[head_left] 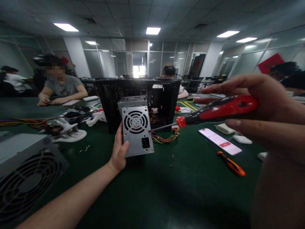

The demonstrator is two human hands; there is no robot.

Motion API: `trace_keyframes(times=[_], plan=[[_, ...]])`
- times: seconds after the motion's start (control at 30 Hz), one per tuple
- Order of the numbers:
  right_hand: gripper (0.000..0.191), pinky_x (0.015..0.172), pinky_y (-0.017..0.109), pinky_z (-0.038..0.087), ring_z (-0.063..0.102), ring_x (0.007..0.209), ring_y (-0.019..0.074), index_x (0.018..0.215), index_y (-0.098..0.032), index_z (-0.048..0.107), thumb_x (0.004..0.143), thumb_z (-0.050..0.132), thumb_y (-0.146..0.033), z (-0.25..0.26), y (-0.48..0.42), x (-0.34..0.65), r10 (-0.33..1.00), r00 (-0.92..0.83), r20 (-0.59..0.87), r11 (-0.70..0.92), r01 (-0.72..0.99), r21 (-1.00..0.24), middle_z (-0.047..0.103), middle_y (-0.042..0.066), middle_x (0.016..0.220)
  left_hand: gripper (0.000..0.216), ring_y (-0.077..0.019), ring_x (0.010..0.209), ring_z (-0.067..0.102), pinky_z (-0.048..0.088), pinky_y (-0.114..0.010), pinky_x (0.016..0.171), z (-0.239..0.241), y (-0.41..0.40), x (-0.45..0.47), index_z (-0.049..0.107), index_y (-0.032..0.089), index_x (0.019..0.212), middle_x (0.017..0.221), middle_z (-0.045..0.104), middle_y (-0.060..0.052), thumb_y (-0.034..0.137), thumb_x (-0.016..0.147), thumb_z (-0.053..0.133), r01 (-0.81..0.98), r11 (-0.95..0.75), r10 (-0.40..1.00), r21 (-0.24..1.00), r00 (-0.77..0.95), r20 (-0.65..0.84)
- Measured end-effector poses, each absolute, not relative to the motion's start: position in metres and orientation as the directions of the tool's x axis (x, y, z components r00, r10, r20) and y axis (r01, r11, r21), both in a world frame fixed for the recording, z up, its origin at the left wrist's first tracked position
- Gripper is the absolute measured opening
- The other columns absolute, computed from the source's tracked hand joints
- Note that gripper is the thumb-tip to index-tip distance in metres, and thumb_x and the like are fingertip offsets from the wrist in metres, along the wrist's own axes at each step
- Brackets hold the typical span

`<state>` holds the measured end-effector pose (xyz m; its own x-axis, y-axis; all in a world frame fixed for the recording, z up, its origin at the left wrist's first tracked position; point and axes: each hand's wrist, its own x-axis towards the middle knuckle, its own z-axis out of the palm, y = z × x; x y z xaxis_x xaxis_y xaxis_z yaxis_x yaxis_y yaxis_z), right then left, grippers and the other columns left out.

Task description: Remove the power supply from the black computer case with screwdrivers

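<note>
My left hand grips a grey computer power supply by its left side, thumb on the front face. The unit is tilted a little, with its round fan grille and black power socket towards me. From the right, my right hand holds a red and black screwdriver loosely, fingers above the handle and thumb below. The shaft points left, its tip at the right edge of the power supply's face. Whether the tip sits in a screw is too small to tell. Behind stands an open black computer case with coloured cables.
Two small screws lie on the green table. At right are a phone and an orange-black screwdriver. Another power supply fills the near left. A person sits across at left.
</note>
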<state>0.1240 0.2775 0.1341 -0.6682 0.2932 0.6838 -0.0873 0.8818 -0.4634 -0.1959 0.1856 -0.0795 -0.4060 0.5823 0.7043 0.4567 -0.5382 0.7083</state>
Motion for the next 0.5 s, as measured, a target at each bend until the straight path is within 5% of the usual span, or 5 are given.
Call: trace_keyframes(times=[0.13,0.23,0.37,0.43,0.5], plan=[[0.04,0.077,0.024,0.068,0.077,0.102,0.0198,0.126,-0.039,0.068,0.088,0.077,-0.04,0.138,0.278,0.127,0.178,-0.706,0.685,0.939,-0.087,-0.333,0.075,-0.002,0.121,0.076,-0.0328,0.156,0.032,0.024,-0.054,0.131,-0.08,0.186,-0.195,0.033,0.033,0.16,0.163,0.043,-0.006,0.061,0.093,0.055,0.447,-0.542,0.576,0.711,-0.418,0.702],[0.033,0.058,0.02,0.062,0.077,0.078,0.0161,0.109,-0.032,0.075,0.082,0.081,-0.051,0.138,0.278,0.119,0.25,-0.606,0.755,0.953,0.016,-0.303,0.079,-0.002,0.096,0.076,-0.0334,0.155,0.032,0.024,-0.055,0.13,-0.08,0.186,-0.195,0.034,0.033,0.159,0.163,0.043,-0.006,0.062,0.092,0.056,0.445,-0.543,0.576,0.713,-0.42,0.701],[0.033,0.037,0.02,0.033,0.048,0.042,0.0076,0.073,-0.022,0.073,0.077,0.081,-0.054,0.129,0.283,0.095,0.382,-0.222,0.897,0.906,0.282,-0.316,0.055,-0.006,0.05,0.076,-0.033,0.156,0.032,0.023,-0.055,0.131,-0.08,0.186,-0.194,0.031,0.033,0.16,0.164,0.041,-0.006,0.062,0.093,0.053,0.451,-0.545,0.578,0.707,-0.408,0.707],[0.023,0.046,0.026,0.04,0.051,0.051,0.0096,0.074,-0.022,0.071,0.082,0.076,-0.043,0.119,0.286,0.08,0.328,-0.01,0.945,0.895,0.322,-0.307,0.056,-0.005,0.056,0.075,-0.0334,0.156,0.032,0.023,-0.055,0.131,-0.08,0.186,-0.194,0.032,0.033,0.16,0.165,0.041,-0.006,0.061,0.094,0.053,0.458,-0.545,0.573,0.702,-0.408,0.711],[0.01,0.065,0.033,0.054,0.066,0.072,0.0145,0.092,-0.024,0.073,0.087,0.07,-0.032,0.109,0.287,0.066,0.259,0.081,0.962,0.941,0.204,-0.271,0.069,-0.002,0.083,0.074,-0.0338,0.155,0.032,0.023,-0.055,0.131,-0.079,0.186,-0.194,0.033,0.033,0.16,0.164,0.041,-0.006,0.06,0.094,0.053,0.464,-0.54,0.571,0.702,-0.411,0.711]])
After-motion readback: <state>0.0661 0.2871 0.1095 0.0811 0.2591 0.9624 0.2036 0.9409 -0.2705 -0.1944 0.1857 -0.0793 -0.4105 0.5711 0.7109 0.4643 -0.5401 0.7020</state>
